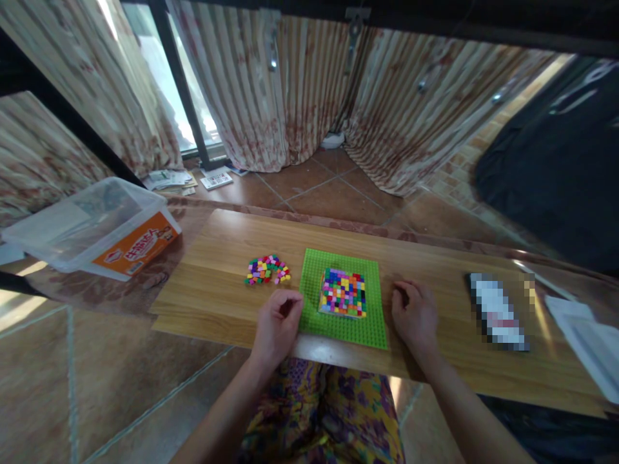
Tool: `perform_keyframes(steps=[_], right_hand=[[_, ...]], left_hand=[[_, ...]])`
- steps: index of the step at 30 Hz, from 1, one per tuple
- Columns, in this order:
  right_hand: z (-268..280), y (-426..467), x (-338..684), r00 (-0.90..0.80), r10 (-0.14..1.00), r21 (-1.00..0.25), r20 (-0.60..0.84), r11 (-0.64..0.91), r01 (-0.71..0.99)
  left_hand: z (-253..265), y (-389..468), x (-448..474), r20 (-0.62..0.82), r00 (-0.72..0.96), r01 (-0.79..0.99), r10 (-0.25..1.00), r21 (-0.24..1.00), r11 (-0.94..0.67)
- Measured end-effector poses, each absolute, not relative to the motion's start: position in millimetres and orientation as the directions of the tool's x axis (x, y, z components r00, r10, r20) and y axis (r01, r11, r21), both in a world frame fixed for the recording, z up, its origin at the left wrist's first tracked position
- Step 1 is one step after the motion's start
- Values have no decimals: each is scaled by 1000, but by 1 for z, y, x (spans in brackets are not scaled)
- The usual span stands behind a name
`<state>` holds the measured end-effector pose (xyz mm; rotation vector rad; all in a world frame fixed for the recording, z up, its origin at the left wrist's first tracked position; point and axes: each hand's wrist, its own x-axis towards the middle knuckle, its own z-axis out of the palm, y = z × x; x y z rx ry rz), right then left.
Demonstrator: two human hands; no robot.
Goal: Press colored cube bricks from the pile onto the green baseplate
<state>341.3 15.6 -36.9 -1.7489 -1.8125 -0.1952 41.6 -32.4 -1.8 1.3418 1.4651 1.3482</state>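
A green studded baseplate (377,283) lies on the table in front of me. On it stands a square block of small multicoloured toy bricks (344,293). My left hand (279,322) is at the baseplate's left edge, its thumb and fingers curled together; whether a small piece is between them is hidden. To the right of the baseplate, my right hand (416,317) rests on the tabletop, loosely closed, with nothing visible in it. A loose pile of small coloured bricks (267,269) lies to the left of the baseplate, beyond my left hand.
The wooden table (213,283) stands on a tiled floor. A clear plastic bin (140,200) with an orange label is at the left. A pixelated phone-like object (498,312) and white papers (587,335) lie at the right. Curtains (309,96) hang behind.
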Motion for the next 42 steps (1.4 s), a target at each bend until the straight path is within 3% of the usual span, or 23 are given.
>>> perform_keyframes(steps=[7, 15, 20, 24, 29, 34, 38, 42], right_hand=[[-35, 15, 341, 47, 857, -304, 513, 130, 944], [-35, 15, 341, 51, 861, -290, 507, 114, 950], [-36, 15, 342, 43, 856, -288, 515, 125, 949], [-35, 15, 341, 46, 855, -305, 516, 133, 943], [-36, 16, 341, 62, 856, -318, 513, 122, 940], [-37, 16, 343, 53, 853, -321, 520, 137, 937], [-36, 16, 342, 50, 858, -314, 511, 132, 940], [-35, 16, 341, 49, 860, -313, 508, 132, 940]], left_hand=[[-6, -19, 9, 282, -327, 485, 902, 869, -96], [-1, -6, 16, 328, -266, 761, 907, 648, -11], [-3, -2, 20, 326, -234, 853, 916, 521, 32], [-4, -5, 18, 318, -212, 855, 924, 519, 17], [-3, -12, 11, 310, -188, 726, 932, 683, -81], [1, -20, 16, 197, -264, 258, 944, 958, -128], [11, -27, 27, 141, -218, 15, 966, 990, -142], [16, -31, 35, 85, -179, -69, 980, 993, -98]])
